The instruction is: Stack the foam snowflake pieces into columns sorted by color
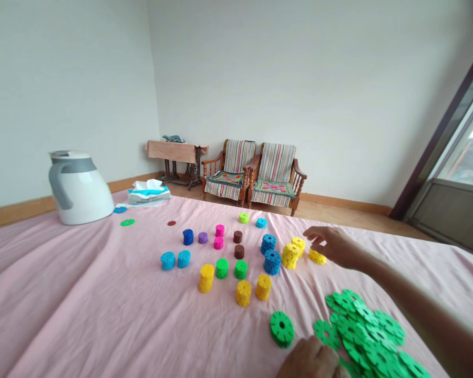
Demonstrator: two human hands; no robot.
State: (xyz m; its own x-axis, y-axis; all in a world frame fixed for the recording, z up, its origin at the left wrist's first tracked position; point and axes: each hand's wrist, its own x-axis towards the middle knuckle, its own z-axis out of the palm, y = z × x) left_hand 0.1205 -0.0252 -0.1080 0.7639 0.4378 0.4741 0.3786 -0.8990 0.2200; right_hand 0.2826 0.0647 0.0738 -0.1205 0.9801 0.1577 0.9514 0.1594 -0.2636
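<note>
My right hand (331, 244) reaches over a low stack of yellow notched discs (317, 256), its fingers bent and apart with nothing visible between them. Just left of it stand taller yellow stacks (290, 256) and blue stacks (272, 262). At the bottom edge, my left hand (311, 359) shows only its knuckles, fingers curled down and their tips hidden. It lies between a short stack of green flower-shaped discs (281, 329) and a loose pile of green discs (364, 331). Whatever it may hold cannot be seen.
Further left are small stacks in orange-yellow (206, 278), green (222, 268), brown (239, 252), pink (218, 242) and light blue (167, 260). A white jug (82, 189) and a tissue box (148, 195) stand at the back left on the wrinkled pink cloth (102, 304).
</note>
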